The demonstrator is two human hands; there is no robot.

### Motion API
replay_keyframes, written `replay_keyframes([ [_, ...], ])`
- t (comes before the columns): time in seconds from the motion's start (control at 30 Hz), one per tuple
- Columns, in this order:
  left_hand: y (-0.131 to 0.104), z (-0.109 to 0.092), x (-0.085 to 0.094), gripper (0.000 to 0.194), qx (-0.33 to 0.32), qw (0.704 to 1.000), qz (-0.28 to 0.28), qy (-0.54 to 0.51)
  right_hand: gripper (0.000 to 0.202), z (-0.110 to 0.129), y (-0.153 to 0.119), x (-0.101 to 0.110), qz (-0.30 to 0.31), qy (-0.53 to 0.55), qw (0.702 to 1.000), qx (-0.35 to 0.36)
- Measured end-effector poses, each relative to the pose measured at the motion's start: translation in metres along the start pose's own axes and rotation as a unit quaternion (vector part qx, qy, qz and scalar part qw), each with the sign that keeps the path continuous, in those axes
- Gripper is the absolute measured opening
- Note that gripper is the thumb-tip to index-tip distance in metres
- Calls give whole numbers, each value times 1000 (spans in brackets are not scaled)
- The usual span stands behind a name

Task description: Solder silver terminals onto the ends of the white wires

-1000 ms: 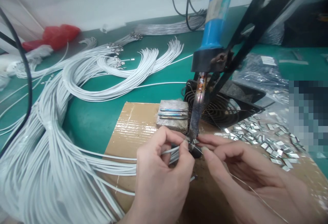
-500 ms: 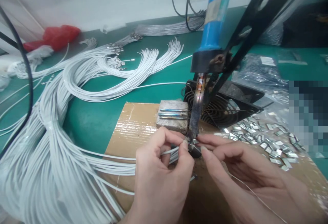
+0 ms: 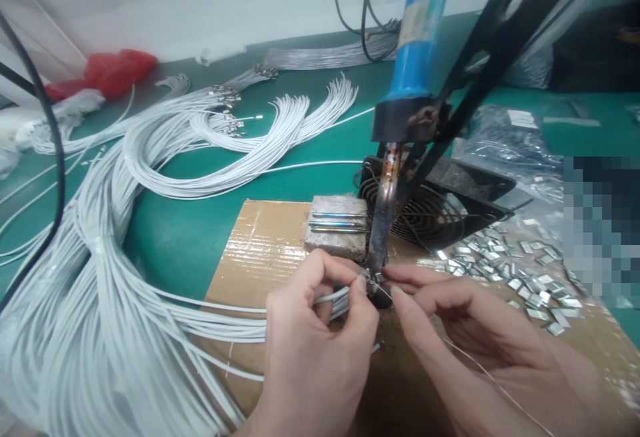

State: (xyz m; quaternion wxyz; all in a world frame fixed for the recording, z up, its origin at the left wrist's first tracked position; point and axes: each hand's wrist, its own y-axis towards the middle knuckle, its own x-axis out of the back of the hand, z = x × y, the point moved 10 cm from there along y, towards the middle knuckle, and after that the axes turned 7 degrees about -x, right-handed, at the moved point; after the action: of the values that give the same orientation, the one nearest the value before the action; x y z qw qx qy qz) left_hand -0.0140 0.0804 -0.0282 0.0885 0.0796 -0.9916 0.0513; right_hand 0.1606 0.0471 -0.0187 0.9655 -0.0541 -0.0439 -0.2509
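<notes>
My left hand (image 3: 320,337) is closed on several white cables (image 3: 225,325), pinching their ends just below the soldering iron's tip. The blue-handled soldering iron (image 3: 423,30) is held tip down in a black metal stand (image 3: 480,57). My right hand (image 3: 480,337) pinches a thin solder wire (image 3: 493,380), whose end reaches the iron's tip (image 3: 379,250). A small metal piece is partly visible between the fingertips of both hands.
A metal block (image 3: 336,245) with rods sits on the cardboard (image 3: 260,237). Behind the iron is a black fan (image 3: 430,214). Small metal pieces (image 3: 540,287) lie scattered at right. Large white cable bundles (image 3: 100,290) cover the left side.
Both hands stay almost in the same place at the iron's tip. The solder wire has shifted very slightly at the right.
</notes>
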Motion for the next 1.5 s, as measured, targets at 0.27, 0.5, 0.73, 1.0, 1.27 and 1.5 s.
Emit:
replay_keyframes([
  [0.27,-1,2,-1,13,-21,1000,23,5,21,8,5,0,28,-35,998,52],
  [0.5,-1,-3,1,12,-33,999,10,9,21,9,4,2,26,-48,996,67],
  [0.73,1,-11,4,11,-44,998,-24,27,18,6,4,-1,38,-38,997,60],
  [1.0,2,-5,4,11,-14,999,-19,26,21,12,4,-2,38,-70,994,75],
  [1.27,1,-1,2,11,-11,1000,-1,20,21,7,4,1,29,-70,995,59],
  [1.5,-2,1,2,13,-24,1000,12,-5,19,8,6,2,24,-76,994,70],
])
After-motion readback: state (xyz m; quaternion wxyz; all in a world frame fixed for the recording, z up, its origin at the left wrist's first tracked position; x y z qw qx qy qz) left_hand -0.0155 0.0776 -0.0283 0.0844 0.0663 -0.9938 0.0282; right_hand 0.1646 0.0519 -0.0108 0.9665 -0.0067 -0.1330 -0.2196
